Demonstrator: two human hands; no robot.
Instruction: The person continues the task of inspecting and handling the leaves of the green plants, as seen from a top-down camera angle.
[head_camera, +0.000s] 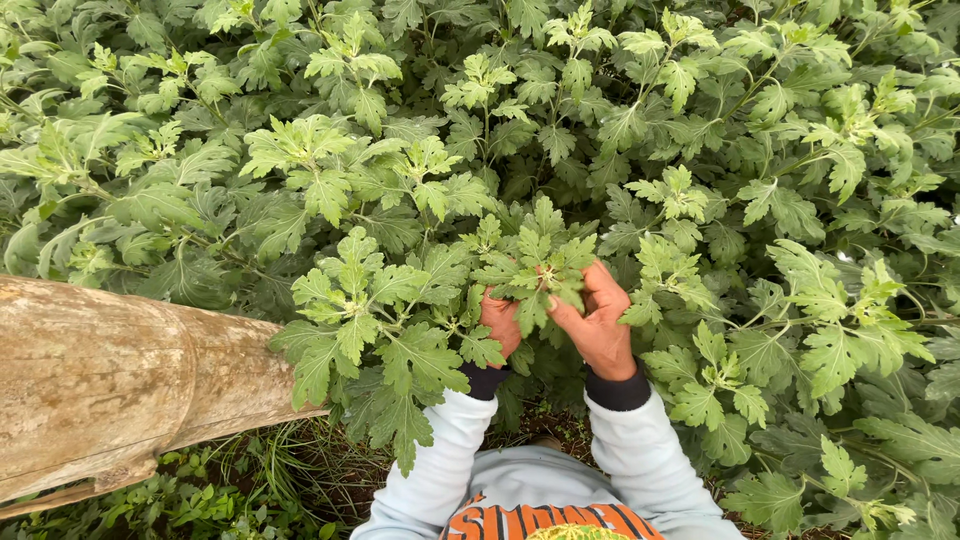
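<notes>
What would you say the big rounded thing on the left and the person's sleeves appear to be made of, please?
The rounded thing looks like weathered bamboo or wood: pale tan, matt, with fine lengthwise streaks and a ring-like joint; dirty plastic pipe cannot be ruled out. The sleeves look like soft knit fabric, pale blue-grey and matt, with darker ribbed cuffs at the wrists of the left hand and right hand.

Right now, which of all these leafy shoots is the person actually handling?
The shoot tip at centre, pinched between the left hand and right hand; the surrounding shoots stand untouched.

You are looking at soft, even daylight; leaves (520, 265) are staying sharp, with shadows deepening beneath them.
</notes>
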